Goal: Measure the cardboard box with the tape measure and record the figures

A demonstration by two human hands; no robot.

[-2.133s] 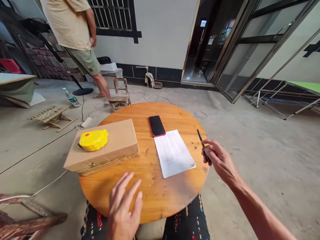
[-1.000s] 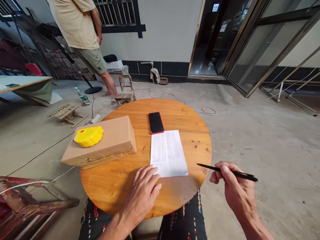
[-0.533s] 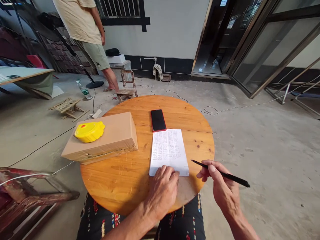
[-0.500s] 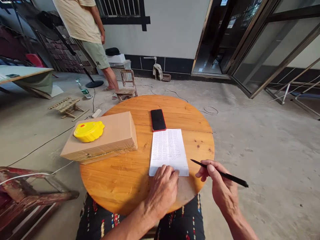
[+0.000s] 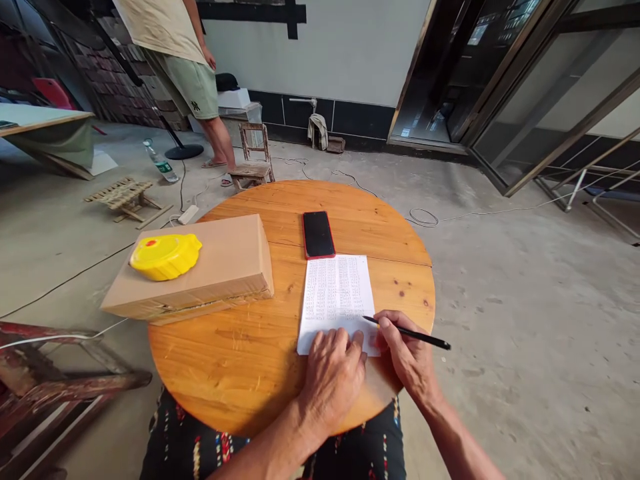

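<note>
A sheet of white paper [image 5: 336, 287] covered in rows of small handwriting lies on the round wooden table [image 5: 225, 373]. My left hand [image 5: 336, 370] rests on its lower edge, palm down, fingers laid out with nothing held. In my right hand [image 5: 407, 353] is a slim black pen [image 5: 420, 335], gripped between thumb and fingers. Its tip is at the lower right part of the writing; whether it touches the paper I cannot tell. Just beyond the sheet lies a phone [image 5: 319, 235] with a red case and dark screen.
On the table's left stands a cardboard box [image 5: 225, 257] with a yellow plastic object [image 5: 167, 257] on top. A small wooden chair [image 5: 254, 157] is behind the table, near a standing person [image 5: 183, 80]. A reddish wooden frame [image 5: 65, 393] is at lower left.
My right hand has moved left with the pen, from beside the paper to over its lower right part. My left hand stays on the sheet. The view has tilted slightly down.
</note>
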